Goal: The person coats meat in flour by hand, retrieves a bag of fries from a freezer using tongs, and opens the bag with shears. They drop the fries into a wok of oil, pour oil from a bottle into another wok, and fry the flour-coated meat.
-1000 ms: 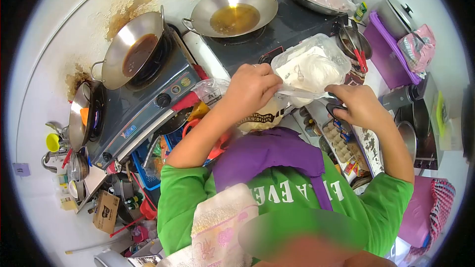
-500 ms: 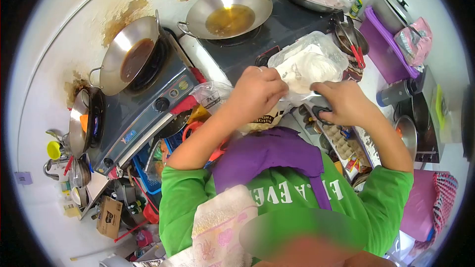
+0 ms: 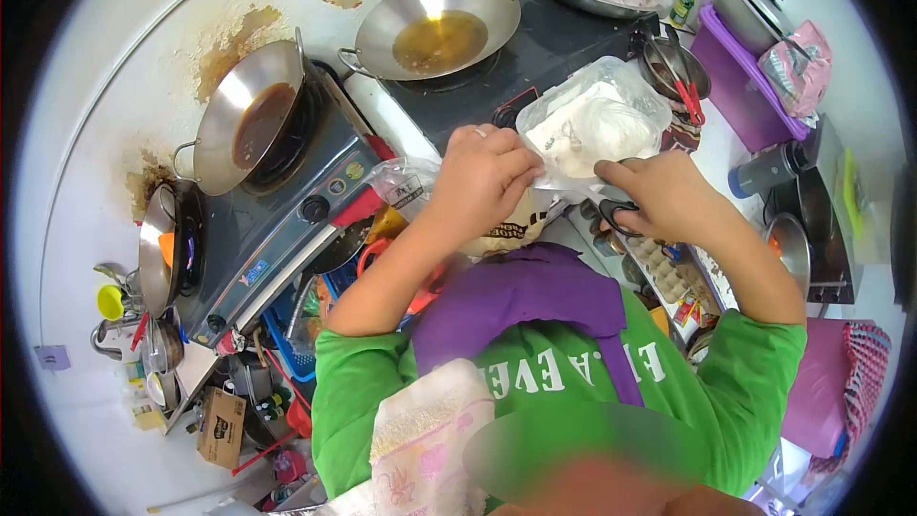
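My left hand (image 3: 487,177) is closed in a pinch on a clear printed plastic bag (image 3: 403,182), part of which hangs out to the left of my wrist. Black-handled scissors (image 3: 623,218) are in my right hand (image 3: 664,193), with the fingers curled round the handles. The blades point left toward the plastic between my hands, and their tips are hard to make out. Just beyond both hands stands a clear plastic tub (image 3: 642,86) with white powder (image 3: 607,129) in it. A yellowish printed package (image 3: 511,229) shows below my hands.
A wok with yellow oil (image 3: 435,41) sits on the stove behind, and a wok with brown liquid (image 3: 263,124) is on the left burner. A steel basin (image 3: 611,8) stands at the back. Red-handled tongs (image 3: 690,100) and a purple bin (image 3: 750,86) are to the right.
My left hand has shifted slightly left, and the scissors have turned a little in my right hand. The whole view has tilted slightly; both grips stay the same.
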`<state>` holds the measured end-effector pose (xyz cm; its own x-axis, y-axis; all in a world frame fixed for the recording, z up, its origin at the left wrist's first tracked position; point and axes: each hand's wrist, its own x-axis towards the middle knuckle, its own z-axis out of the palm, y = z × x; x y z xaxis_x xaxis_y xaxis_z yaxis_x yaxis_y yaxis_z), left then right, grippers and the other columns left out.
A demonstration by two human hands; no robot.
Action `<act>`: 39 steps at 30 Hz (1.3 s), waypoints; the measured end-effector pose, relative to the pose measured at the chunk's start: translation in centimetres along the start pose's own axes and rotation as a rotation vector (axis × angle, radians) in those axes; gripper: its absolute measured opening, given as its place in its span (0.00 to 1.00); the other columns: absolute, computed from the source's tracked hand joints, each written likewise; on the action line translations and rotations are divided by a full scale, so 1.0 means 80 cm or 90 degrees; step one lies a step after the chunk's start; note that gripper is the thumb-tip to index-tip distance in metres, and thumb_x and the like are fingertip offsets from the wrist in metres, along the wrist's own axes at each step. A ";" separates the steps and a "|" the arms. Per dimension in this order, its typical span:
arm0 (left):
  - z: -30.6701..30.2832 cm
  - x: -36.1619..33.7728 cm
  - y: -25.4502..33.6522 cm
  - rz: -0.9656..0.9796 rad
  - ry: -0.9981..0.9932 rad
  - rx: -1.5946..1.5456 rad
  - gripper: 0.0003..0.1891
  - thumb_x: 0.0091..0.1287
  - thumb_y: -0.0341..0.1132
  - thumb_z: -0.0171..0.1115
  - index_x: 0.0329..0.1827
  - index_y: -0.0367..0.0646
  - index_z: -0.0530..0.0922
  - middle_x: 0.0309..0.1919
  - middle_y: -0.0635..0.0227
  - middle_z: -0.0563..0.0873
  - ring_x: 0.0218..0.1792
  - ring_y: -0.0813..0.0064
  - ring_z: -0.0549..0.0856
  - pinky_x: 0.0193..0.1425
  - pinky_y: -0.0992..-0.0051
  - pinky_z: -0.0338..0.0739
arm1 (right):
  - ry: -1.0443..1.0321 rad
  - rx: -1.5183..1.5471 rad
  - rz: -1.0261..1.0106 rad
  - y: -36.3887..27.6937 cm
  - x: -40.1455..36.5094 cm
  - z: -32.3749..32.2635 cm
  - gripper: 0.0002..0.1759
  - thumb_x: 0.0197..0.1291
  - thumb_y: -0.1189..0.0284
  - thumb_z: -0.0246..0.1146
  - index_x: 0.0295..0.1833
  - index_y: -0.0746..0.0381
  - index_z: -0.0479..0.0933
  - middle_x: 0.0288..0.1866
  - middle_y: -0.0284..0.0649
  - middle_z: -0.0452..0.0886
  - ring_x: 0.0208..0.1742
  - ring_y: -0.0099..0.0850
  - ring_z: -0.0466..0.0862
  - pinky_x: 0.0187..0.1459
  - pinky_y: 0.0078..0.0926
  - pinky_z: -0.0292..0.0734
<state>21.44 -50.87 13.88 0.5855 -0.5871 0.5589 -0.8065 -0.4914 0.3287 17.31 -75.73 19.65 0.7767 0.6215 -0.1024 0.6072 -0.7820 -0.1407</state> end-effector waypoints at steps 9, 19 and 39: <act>-0.010 -0.001 -0.007 -0.051 0.028 -0.004 0.04 0.55 0.34 0.64 0.28 0.45 0.81 0.25 0.69 0.77 0.31 0.66 0.77 0.38 0.68 0.65 | 0.039 -0.027 0.041 -0.007 -0.043 -0.037 0.31 0.34 0.66 0.66 0.50 0.61 0.73 0.31 0.43 0.79 0.30 0.44 0.79 0.31 0.38 0.72; -0.002 0.000 -0.010 -0.067 0.012 -0.080 0.03 0.57 0.31 0.61 0.30 0.42 0.80 0.27 0.66 0.79 0.32 0.63 0.79 0.37 0.67 0.68 | 0.053 0.006 0.039 -0.010 -0.058 -0.024 0.30 0.33 0.68 0.65 0.50 0.62 0.74 0.29 0.45 0.78 0.30 0.45 0.78 0.31 0.40 0.70; 0.007 0.009 0.018 0.059 -0.037 -0.158 0.05 0.53 0.25 0.62 0.32 0.41 0.77 0.28 0.62 0.79 0.33 0.59 0.79 0.38 0.66 0.73 | -0.017 -0.004 -0.060 0.001 -0.004 0.003 0.26 0.43 0.58 0.66 0.48 0.59 0.74 0.27 0.44 0.79 0.31 0.45 0.80 0.32 0.41 0.73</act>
<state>20.70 -52.38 14.31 0.5058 -0.6617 0.5535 -0.8484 -0.2651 0.4583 17.07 -76.01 19.41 0.7111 0.6937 -0.1145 0.6789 -0.7198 -0.1447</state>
